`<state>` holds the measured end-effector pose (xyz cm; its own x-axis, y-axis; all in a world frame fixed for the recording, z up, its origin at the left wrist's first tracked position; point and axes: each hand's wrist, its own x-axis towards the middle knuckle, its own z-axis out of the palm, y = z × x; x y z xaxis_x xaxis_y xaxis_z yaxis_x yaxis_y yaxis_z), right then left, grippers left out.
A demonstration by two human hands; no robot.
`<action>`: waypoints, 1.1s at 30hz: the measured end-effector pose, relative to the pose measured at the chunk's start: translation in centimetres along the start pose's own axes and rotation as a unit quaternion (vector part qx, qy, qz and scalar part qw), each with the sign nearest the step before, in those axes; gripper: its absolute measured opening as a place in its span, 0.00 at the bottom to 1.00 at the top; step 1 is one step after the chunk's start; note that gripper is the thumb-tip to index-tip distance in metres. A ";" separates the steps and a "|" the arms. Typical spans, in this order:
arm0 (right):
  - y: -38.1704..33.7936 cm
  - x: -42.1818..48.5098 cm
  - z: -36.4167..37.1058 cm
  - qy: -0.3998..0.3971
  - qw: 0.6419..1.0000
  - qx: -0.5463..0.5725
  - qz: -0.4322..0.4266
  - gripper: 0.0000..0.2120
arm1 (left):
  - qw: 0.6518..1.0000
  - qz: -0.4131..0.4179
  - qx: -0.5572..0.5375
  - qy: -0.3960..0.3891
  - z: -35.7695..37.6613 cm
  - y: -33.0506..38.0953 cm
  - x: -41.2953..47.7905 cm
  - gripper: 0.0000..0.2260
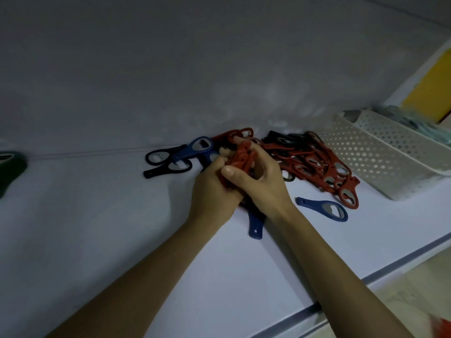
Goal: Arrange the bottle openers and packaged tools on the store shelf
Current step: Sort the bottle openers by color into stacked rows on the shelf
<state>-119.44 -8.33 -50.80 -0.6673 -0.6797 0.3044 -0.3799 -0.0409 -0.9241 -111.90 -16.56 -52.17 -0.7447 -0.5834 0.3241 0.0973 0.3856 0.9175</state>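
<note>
A stack of red bottle openers (241, 158) is held upright just above the shelf (97, 228), near its back edge and about midway along it. The stack is gripped from both sides: the left hand (214, 189) is curled round its lower part, and the right hand (264, 181) is wrapped over it, thumb across the front.

Just right of the hands an unsorted heap of red openers (324, 164) is spread toward the white perforated basket (380, 154) at the right end. A single blue opener (324, 208) lies apart, nearer the front edge, and another blue handle (255, 228) shows under the wrists. To the left, black and blue openers (170, 157) are crossed over one another.

The work is judged to be at an early stage: one colour is being gathered and nothing is yet laid in rows. The basket's bluish contents are too blurred to be named.
</note>
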 end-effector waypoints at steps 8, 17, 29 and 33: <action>0.3 -0.1 0.7 0.002 0.999 -0.017 -0.036 0.21 | 0.992 0.001 0.120 0.043 0.8 -1.4 0.7 0.12; 0.3 0.6 1.1 0.002 0.997 -0.039 -0.070 0.20 | 0.993 -0.006 0.110 0.040 0.5 -0.8 0.2 0.10; -1.2 0.1 1.1 -0.017 0.998 0.014 -0.056 0.11 | 0.995 -0.030 0.097 0.016 -0.8 -0.1 -0.4 0.17; -2.9 -0.5 1.8 -0.114 0.988 0.097 -0.030 0.13 | 0.993 -0.026 0.115 0.021 -4.3 0.3 -1.9 0.24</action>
<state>-116.77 -9.19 -48.67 -0.4779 -0.8177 0.3208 -0.2694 -0.2111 -0.9396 -107.56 -18.42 -51.49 -0.7160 -0.6343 0.2915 -0.0973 0.5042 0.8581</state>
